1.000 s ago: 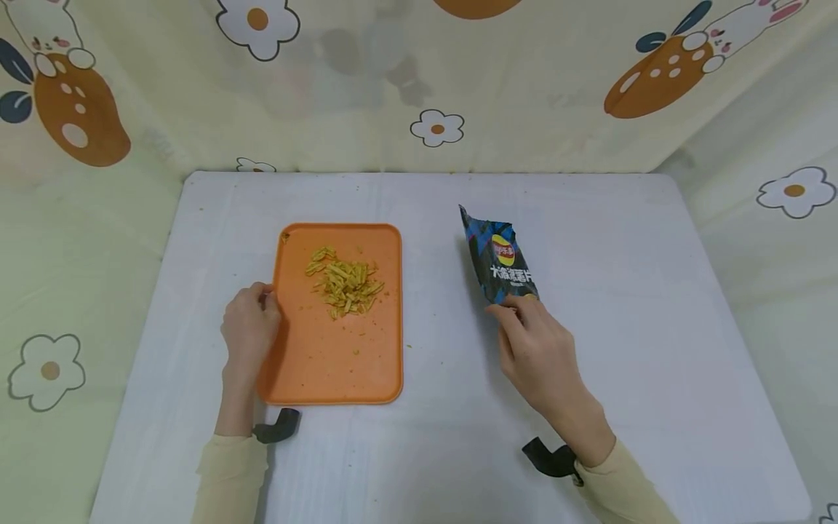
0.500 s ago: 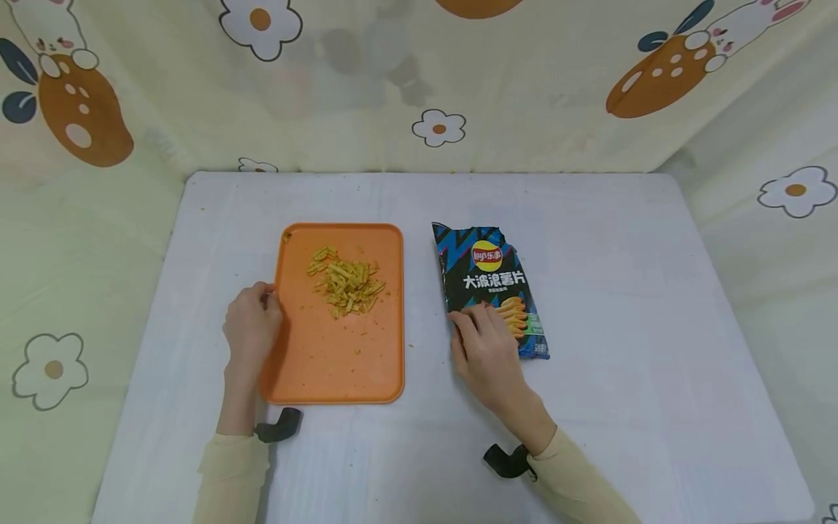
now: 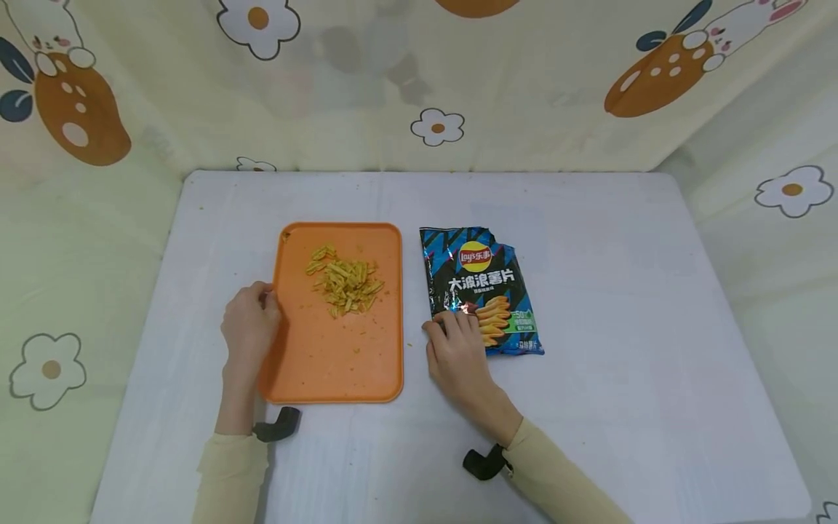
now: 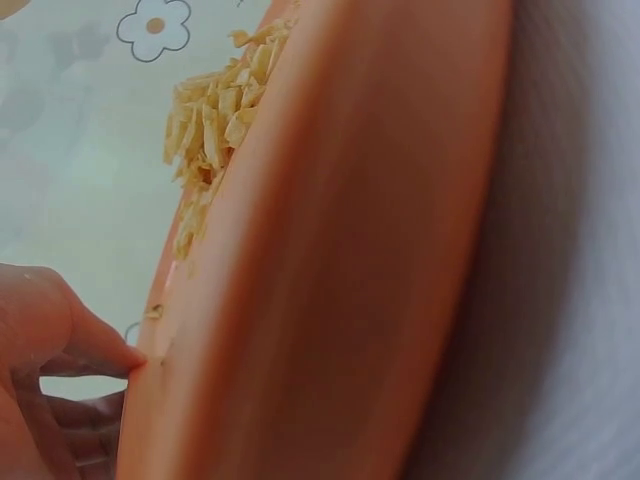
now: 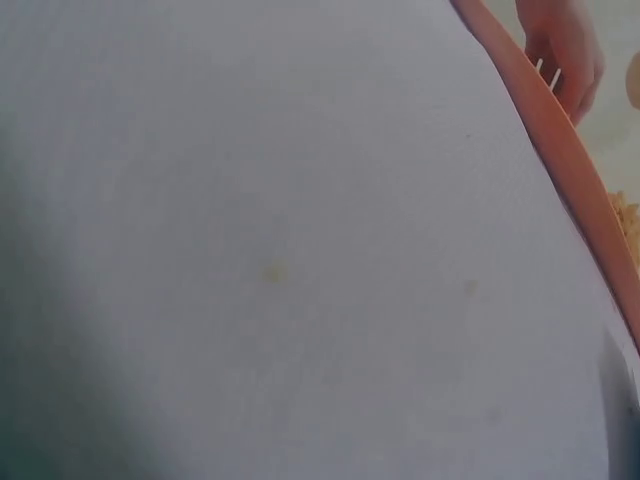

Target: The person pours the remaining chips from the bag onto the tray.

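Note:
An orange tray (image 3: 330, 371) lies on the table, with a heap of yellow potato chip pieces (image 3: 348, 287) on its far half. My left hand (image 3: 252, 324) pinches the tray's left rim; in the left wrist view, the thumb of that left hand (image 4: 45, 340) meets the rim with the other fingers behind it. To the tray's right is a black and blue chip bag (image 3: 481, 276), its top edge torn unevenly. My right hand (image 3: 461, 364) grips the bag's lower left edge and covers that corner. The right wrist view shows neither the bag nor the right fingers.
The white table (image 3: 622, 327) has small crumbs scattered on it. A patterned curtain (image 3: 524, 87) rises behind the table and along both sides. Dark wrist-worn pieces sit at each wrist, the left one (image 3: 278, 424) just below the tray.
My right hand has moved left with the chip bag, which has gone from tilted and raised to lying face up beside the tray. The left hand and tray have stayed put.

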`<move>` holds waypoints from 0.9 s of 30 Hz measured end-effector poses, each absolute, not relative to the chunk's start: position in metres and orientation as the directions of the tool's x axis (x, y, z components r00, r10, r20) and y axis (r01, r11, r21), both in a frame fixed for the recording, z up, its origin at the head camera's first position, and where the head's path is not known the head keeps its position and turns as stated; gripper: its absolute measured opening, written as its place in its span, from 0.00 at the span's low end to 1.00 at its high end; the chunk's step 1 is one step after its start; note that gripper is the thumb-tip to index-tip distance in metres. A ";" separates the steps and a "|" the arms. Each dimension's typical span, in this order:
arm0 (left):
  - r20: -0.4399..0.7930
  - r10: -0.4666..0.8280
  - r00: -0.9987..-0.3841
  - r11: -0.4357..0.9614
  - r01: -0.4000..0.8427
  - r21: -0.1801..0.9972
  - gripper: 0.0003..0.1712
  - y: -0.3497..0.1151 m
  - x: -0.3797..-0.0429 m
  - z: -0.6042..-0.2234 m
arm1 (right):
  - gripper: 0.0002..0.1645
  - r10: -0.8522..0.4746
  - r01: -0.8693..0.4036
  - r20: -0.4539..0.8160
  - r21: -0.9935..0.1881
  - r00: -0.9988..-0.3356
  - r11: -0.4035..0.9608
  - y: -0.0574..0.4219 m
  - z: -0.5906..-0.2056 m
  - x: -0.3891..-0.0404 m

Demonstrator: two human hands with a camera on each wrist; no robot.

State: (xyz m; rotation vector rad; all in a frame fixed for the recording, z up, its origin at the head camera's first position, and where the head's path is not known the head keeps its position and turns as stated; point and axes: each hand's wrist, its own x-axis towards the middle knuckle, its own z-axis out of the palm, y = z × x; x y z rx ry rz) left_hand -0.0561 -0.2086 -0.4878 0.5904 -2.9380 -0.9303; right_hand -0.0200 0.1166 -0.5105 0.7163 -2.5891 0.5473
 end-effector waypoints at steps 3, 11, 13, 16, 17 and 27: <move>-0.112 -0.356 -0.928 0.755 -0.356 0.550 0.18 -0.208 -0.056 -0.487 | 0.07 -0.399 -0.544 0.449 -0.261 -0.799 0.797 0.116 -0.513 -0.019; -0.123 -0.350 -0.929 0.756 -0.358 0.548 0.18 -0.209 -0.057 -0.486 | 0.06 -0.395 -0.524 0.418 -0.261 -0.818 0.811 0.114 -0.515 -0.018; -0.119 -0.350 -0.929 0.756 -0.355 0.550 0.18 -0.209 -0.057 -0.486 | 0.06 -0.395 -0.516 0.397 -0.267 -0.828 0.814 0.112 -0.514 -0.017; -0.117 -0.351 -0.929 0.756 -0.355 0.549 0.18 -0.210 -0.057 -0.487 | 0.06 -0.394 -0.508 0.378 -0.276 -0.838 0.816 0.111 -0.513 -0.016; -0.118 -0.353 -0.928 0.755 -0.357 0.550 0.18 -0.210 -0.057 -0.487 | 0.07 -0.396 -0.508 0.372 -0.278 -0.839 0.815 0.111 -0.513 -0.015; -0.120 -0.400 -0.909 0.697 -0.387 0.603 0.18 -0.208 -0.055 -0.490 | 0.07 -0.394 -0.491 0.321 -0.325 -0.861 0.808 0.115 -0.503 -0.018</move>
